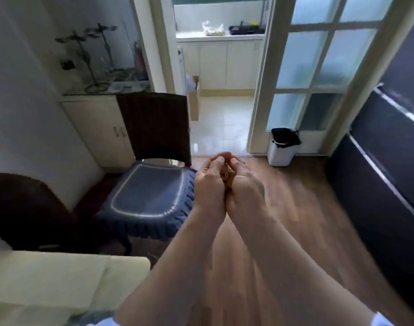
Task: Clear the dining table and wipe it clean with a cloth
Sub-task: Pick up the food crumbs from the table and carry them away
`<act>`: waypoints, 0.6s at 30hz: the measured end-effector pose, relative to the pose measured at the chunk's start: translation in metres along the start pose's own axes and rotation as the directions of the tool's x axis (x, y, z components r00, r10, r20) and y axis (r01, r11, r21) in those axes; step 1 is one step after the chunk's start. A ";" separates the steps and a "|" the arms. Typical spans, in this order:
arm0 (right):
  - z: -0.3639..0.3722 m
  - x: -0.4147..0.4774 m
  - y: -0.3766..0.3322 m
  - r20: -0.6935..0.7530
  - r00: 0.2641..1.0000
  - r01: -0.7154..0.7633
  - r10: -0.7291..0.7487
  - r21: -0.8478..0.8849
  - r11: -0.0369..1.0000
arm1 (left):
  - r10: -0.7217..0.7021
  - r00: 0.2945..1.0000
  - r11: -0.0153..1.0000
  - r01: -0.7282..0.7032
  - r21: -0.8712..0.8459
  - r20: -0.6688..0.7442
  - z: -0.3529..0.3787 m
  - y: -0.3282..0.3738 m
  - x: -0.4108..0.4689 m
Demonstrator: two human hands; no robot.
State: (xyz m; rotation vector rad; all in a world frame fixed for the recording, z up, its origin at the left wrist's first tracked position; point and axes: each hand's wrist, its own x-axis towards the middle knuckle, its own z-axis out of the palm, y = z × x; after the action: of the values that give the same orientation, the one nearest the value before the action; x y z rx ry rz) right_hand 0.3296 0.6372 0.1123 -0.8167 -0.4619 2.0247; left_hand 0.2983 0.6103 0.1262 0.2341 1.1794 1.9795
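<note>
Head view, and the hands meet out in front, pressed side to side: left hand (209, 184) and right hand (246, 187) are cupped together, fingers curled over at the top, the grip closed round a small clump of brown scraps (227, 178). Only a sliver of that clump shows in the gap between the palms. The hands hide most of it, and what it is made of is hard to make out. The whole picture is soft and blurred.

Below and left of the grip, the cream surface (60, 278) is cut off by the frame's edge, so just a corner shows. Just left of the grip stands a dark chair (154, 123) with a blue seat cushion (144, 191), one cushion corner tucked behind the left hand. Beyond the grip and to its right, a white bin (282, 151) with a black liner stands on the wooden floor (295, 208), beside a frosted glass door (318, 67). Straight beyond the grip, an open doorway shows a pale kitchen surface (220, 37); the items on it are too blurred to name. Far right of the grip runs a dark cabinet front (377, 172).
</note>
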 end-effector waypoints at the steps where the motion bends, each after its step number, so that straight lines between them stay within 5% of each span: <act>1: -0.012 0.022 -0.025 -0.006 0.999 0.034 -0.034 -0.030 0.999 | -0.046 0.998 0.999 0.047 -0.016 0.030 0.026 -0.015 0.016; 5: -0.043 0.102 -0.102 0.010 0.998 0.062 -0.061 -0.212 0.975 | -0.166 0.980 0.985 0.159 0.071 0.105 0.109 -0.069 0.077; 10: -0.054 0.195 -0.166 -0.151 0.980 0.146 -0.132 0.086 0.985 | -0.200 0.969 0.977 0.187 0.099 0.143 0.188 -0.107 0.154; 18: -0.037 0.379 -0.254 -0.239 0.950 0.229 -0.198 0.106 0.968 | -0.192 0.958 0.971 0.154 0.185 0.212 0.300 -0.140 0.320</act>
State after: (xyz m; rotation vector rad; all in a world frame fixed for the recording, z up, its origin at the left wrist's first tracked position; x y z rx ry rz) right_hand 0.3558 1.0935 0.0951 -0.8651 -0.2696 1.7179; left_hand 0.3187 1.0703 0.1044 0.4189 1.1739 1.6542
